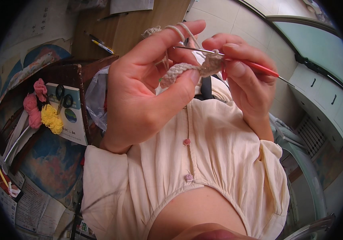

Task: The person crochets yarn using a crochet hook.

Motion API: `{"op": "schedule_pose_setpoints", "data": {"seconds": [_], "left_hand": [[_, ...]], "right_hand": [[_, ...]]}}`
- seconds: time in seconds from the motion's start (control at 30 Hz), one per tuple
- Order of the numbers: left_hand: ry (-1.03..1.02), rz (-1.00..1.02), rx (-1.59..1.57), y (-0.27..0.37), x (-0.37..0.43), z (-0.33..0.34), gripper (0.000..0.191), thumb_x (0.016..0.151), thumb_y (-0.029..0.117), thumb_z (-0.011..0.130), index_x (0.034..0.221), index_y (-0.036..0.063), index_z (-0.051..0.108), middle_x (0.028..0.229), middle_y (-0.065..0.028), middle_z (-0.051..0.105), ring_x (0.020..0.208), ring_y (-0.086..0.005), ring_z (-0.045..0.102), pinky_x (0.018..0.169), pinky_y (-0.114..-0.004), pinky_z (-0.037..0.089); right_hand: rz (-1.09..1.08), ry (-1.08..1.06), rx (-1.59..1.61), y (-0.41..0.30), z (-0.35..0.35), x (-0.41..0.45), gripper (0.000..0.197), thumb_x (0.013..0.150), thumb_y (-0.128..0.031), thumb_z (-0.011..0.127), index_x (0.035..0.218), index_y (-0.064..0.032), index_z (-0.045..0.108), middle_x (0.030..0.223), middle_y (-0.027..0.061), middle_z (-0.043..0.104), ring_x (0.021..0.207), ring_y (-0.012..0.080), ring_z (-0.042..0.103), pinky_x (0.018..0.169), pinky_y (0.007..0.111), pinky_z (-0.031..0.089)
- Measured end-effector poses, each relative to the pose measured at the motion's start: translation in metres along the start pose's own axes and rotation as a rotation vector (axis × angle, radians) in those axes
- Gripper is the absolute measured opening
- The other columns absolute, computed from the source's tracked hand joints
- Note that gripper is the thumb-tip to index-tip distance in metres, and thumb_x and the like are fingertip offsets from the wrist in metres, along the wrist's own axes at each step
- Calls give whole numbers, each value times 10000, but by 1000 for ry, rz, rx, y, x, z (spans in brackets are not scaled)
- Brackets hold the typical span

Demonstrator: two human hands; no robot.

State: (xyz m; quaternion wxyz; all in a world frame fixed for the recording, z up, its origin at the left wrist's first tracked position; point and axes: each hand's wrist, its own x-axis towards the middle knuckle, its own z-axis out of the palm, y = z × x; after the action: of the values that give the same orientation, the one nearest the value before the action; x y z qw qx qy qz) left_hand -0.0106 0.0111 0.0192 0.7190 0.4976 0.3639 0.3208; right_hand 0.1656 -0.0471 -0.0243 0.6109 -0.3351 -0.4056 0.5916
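Observation:
My left hand (147, 87) pinches a small beige crocheted piece (179, 73) between thumb and fingers. Beige yarn (176, 30) loops twice around its raised index finger. A crochet hook (258, 68) with a red handle is gripped in my right hand (246, 72); its metal shaft points left and passes through or along the top of the crochet work. A red stitch marker or similar small red loop hangs by the piece near my right thumb. A speck of green shows at the work's left end. Behind my left index finger lies a beige yarn bundle (151, 31).
A wooden table (129, 33) holds pens (102, 46) and paper (131, 6). On the left, a dark wooden shelf (79, 81) bears a book (72, 120), black-handled scissors (60, 96), pink yarn (33, 109) and yellow yarn (51, 118). White cabinets (321, 99) stand at right.

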Motion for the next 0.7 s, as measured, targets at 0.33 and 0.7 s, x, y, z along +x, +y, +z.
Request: {"op": "schedule_pose_setpoints", "data": {"seconds": [0.33, 0.7], "left_hand": [[31, 1, -33, 1, 0, -4, 489, 771, -33, 534, 1254, -82, 480, 1261, -139, 531, 937, -64, 525, 878, -214, 421], [-23, 35, -1, 0, 0, -3, 577, 767, -20, 529, 1329, -69, 406, 946, -28, 538, 904, -64, 501, 865, -187, 386]], "right_hand": [[-47, 177, 35, 1, 12, 2, 212, 804, 87, 604, 1009, 54, 648, 1021, 169, 620, 877, 187, 617, 763, 266, 517], [-8, 204, 20, 3, 19, 2, 212, 813, 104, 597, 1015, 61, 645, 1024, 163, 599, 855, 200, 638, 733, 257, 545]]}}
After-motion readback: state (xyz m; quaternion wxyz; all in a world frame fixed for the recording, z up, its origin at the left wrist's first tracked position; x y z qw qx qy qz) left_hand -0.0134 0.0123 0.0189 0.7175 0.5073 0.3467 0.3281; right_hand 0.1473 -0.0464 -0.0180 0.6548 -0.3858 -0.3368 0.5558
